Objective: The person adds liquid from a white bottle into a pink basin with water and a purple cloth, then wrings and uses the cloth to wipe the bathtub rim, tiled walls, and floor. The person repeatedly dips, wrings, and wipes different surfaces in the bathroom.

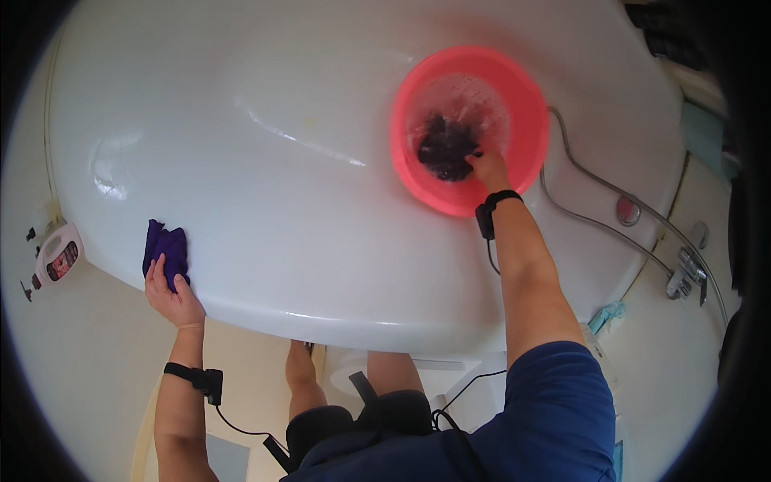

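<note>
A pink plastic basin [530,114] stands in a white bathtub [289,199], holding sudsy water and a dark wet cloth [447,147]. My right hand [489,167] reaches into the basin, its fingers pinching the edge of that cloth. On the left, a folded purple cloth [168,247] lies over the tub's near inner wall by the rim. My left hand [171,295] rests on the lower part of the purple cloth, fingers spread; whether it grips the fabric is unclear.
A pink pump bottle [60,256] stands beyond the tub's left end. A metal shower hose [593,175] runs right of the basin, near a round drain fitting [627,211] and a chrome mixer tap [685,274]. A light-blue crumpled item [607,316] sits by the near right corner.
</note>
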Tool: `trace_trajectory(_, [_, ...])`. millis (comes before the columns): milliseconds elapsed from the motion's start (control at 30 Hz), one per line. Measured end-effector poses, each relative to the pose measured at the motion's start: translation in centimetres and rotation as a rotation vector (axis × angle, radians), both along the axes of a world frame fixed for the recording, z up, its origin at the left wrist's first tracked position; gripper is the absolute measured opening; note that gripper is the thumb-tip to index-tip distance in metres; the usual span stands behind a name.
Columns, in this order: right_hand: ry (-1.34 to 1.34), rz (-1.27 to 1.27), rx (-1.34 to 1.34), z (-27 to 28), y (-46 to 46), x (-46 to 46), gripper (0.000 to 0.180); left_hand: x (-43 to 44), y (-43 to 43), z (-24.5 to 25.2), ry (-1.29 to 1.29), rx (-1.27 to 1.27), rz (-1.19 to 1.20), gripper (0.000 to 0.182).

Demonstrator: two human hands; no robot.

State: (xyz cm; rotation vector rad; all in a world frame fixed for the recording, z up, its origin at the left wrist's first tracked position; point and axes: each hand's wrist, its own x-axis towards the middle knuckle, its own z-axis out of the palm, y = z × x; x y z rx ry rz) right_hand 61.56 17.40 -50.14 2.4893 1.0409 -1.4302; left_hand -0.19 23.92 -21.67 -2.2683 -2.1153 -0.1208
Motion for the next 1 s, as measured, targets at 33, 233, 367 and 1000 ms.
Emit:
trace_trajectory(33, [-0.243,-0.083,0.074,0.9,-0.6,0.6,0.047,0.0,0.0,-0.1,0.003,-0.003,0.002,0.043])
trace_trajectory(233, [0.323,-0.651,0.291,8.0,-3.2,1.4,0.035,-0.1,0.0,-0.1,0.006,0.000,0.024,0.044])
trace_trajectory(367, [0.469,-0.623,0.062,11.9,-4.8,1.2,0.032,-0.1,0.0,-0.3,0.022,-0.004,0.045,0.044])
trace_trajectory(1000, [0.336,-0.374,0.367,25.1,-3.7,-2.7,0.092,0.6,0.5,-0.6,0.078,0.010,0.049,0.041])
